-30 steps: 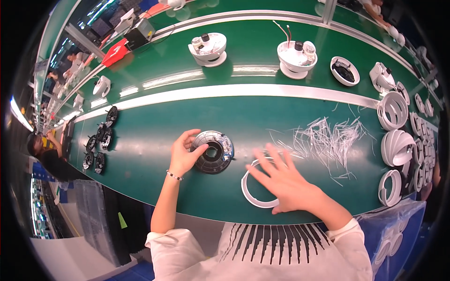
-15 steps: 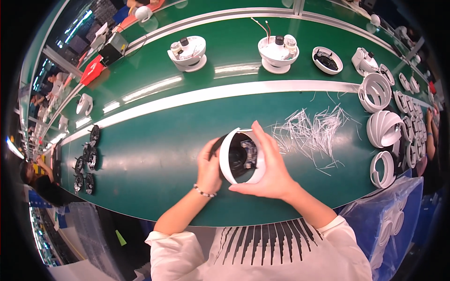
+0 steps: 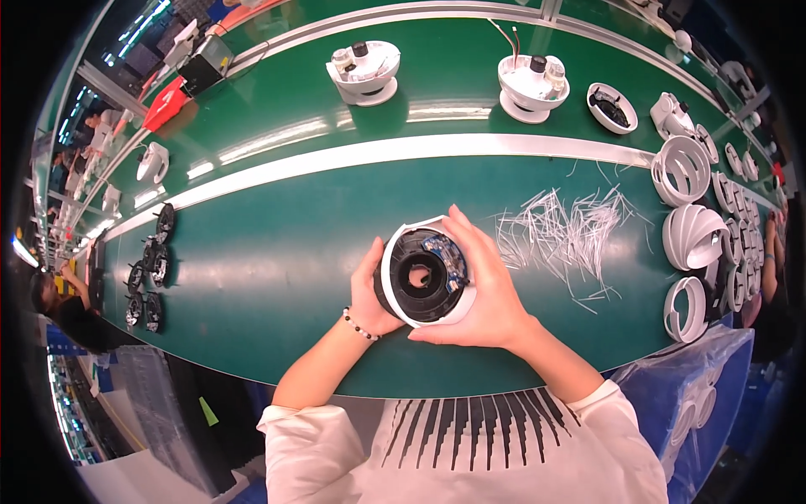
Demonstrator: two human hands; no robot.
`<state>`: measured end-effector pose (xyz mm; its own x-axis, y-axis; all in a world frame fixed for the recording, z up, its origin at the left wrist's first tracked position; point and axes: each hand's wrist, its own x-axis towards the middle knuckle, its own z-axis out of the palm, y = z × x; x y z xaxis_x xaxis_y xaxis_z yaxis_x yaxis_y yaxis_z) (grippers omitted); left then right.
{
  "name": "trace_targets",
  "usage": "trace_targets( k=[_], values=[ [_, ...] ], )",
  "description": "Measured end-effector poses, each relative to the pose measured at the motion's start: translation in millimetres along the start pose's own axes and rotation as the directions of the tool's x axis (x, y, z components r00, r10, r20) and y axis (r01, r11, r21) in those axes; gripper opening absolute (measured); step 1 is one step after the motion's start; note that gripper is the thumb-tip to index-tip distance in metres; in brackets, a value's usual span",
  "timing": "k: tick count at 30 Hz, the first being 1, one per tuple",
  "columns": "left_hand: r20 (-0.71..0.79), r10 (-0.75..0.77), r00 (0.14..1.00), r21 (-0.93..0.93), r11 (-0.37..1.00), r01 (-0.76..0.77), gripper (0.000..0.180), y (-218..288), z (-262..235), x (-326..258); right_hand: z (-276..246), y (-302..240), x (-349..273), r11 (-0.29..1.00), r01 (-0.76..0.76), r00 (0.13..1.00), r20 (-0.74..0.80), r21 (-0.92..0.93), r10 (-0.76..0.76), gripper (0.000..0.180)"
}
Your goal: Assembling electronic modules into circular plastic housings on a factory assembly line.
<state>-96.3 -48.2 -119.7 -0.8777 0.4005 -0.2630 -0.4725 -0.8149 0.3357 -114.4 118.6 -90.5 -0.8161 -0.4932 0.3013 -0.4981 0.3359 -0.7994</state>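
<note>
Both my hands hold a white plastic ring [image 3: 390, 290] with a round black housing [image 3: 413, 304] inside it, above the green work table. A small circuit board [image 3: 445, 260] shows on the housing, and its middle has a round hole. My left hand [image 3: 369, 294], with a beaded bracelet on the wrist, grips the assembly's left side, its fingers partly hidden behind. On the other side my right hand [image 3: 478, 294] wraps the white ring, thumb along the lower edge and fingers over the top.
Thin white strips [image 3: 571, 235] lie piled right of my hands. White rings [image 3: 688, 239] stack at the table's right edge; several black round parts [image 3: 155, 260] sit at the left. Beyond a white rail [image 3: 361, 151], a conveyor carries white half-domes [image 3: 533, 88]. Bagged white rings [image 3: 693, 420] hang at lower right.
The black housing has turned to face me and now sits level within the white ring, its centre hole showing. On the conveyor, the half-domes appear shifted right and up in the view.
</note>
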Motion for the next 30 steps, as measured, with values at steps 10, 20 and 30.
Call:
trace_targets(
  k=[10, 20, 30],
  values=[
    [0.005, 0.08, 0.997, -0.017, 0.997, -0.08, 0.047, -4.5, 2.2, 1.1, -4.7, -3.0, 7.7, 0.996, 0.082, 0.996, 0.019, 0.02, -0.083, 0.108],
    [0.059, 0.025, 0.998, -0.128, 0.992, -0.018, 0.049, -38.8, 1.6, 38.9, -18.6, 15.8, -4.5, 0.985, 0.146, 0.989, 0.011, -0.089, -0.145, 0.107],
    [0.235, -0.026, 0.972, -0.072, 0.996, 0.044, 0.072, -24.2, -1.2, 14.1, -20.7, 8.2, 9.5, 0.971, 0.218, 0.953, 0.239, -0.104, -0.188, 0.115]
  ],
)
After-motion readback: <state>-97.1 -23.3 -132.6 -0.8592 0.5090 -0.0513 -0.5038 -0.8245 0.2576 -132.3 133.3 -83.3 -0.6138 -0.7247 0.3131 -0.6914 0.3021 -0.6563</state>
